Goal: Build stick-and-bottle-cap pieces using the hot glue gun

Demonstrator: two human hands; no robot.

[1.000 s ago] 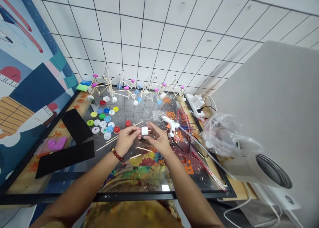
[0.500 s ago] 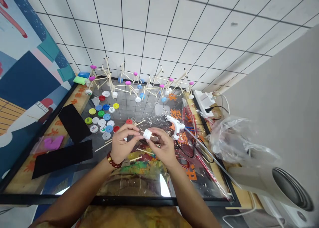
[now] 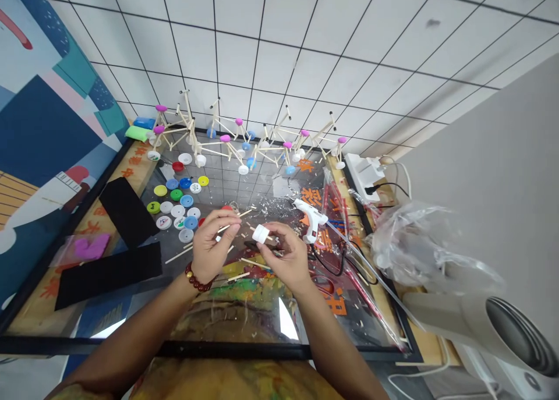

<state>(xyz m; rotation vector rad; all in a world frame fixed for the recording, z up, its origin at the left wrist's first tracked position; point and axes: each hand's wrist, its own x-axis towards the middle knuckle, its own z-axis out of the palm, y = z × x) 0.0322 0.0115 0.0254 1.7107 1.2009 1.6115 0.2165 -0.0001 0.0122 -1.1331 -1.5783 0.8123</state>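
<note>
A white pair of bottle caps (image 3: 261, 234), seemingly stacked face to face, is held between the thumb and fingers of my right hand (image 3: 288, 255). A thin wooden stick pokes out on both sides of the caps. To the left, my left hand (image 3: 212, 245) hovers apart from the caps with loosely curled fingers and seems to hold nothing. It wears a beaded bracelet (image 3: 197, 279). Beneath the hands, loose wooden sticks (image 3: 239, 276) lie on the glass tabletop. A white glue gun (image 3: 311, 218) rests just right of my right hand.
Coloured bottle caps (image 3: 176, 194) are spread at the left, beside black sheets (image 3: 130, 212). Stick models with caps and pink blobs (image 3: 225, 138) line the back edge. At right are a power strip (image 3: 362, 176), the glue gun's cable and a plastic bag (image 3: 410, 243).
My left hand has let go of the white caps and drawn back left. The caps stay in my right hand and are tilted slightly. The view has shifted a little.
</note>
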